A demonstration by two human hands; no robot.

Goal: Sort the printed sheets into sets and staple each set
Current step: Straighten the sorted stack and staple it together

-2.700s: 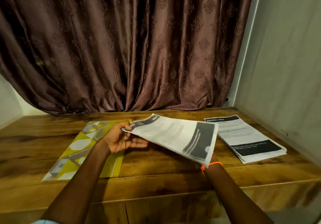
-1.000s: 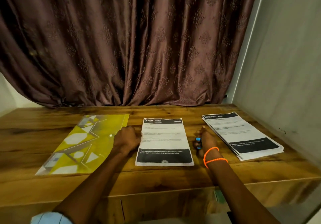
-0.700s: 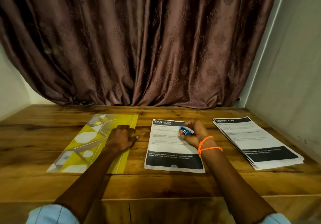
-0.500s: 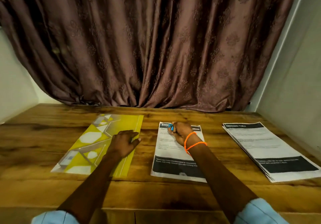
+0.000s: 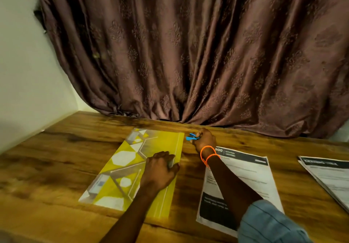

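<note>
The right hand (image 5: pixel 204 140) reaches over the wooden surface (image 5: pixel 56 157), its fingers curled round a small blue stapler (image 5: pixel 192 137) and pinching it. The stapler sits just past the far right corner of the yellow folder (image 5: pixel 132 167), close to the foot of the curtain (image 5: pixel 188 54). Orange bands (image 5: pixel 207 155) circle the right wrist, and a light blue sleeve (image 5: pixel 268 222) covers the forearm near the bottom edge of the view.

The left hand (image 5: pixel 160 171) rests on the folder's right side, knuckles up and fingers bent down onto the plastic; whether it grips the folder's edge or only presses on it cannot be told. The folder lies flat, patterned with white and grey shapes.

To the right of the folder, with a strip of bare wood between them, one set of printed sheets (image 5: pixel 251 176) lies flat, black bands at its top and bottom; the right forearm crosses above it. Further right of the folder, at the frame's edge, a thicker stack of sheets (image 5: pixel 332 176) lies partly out of view, well apart from the folder.
</note>
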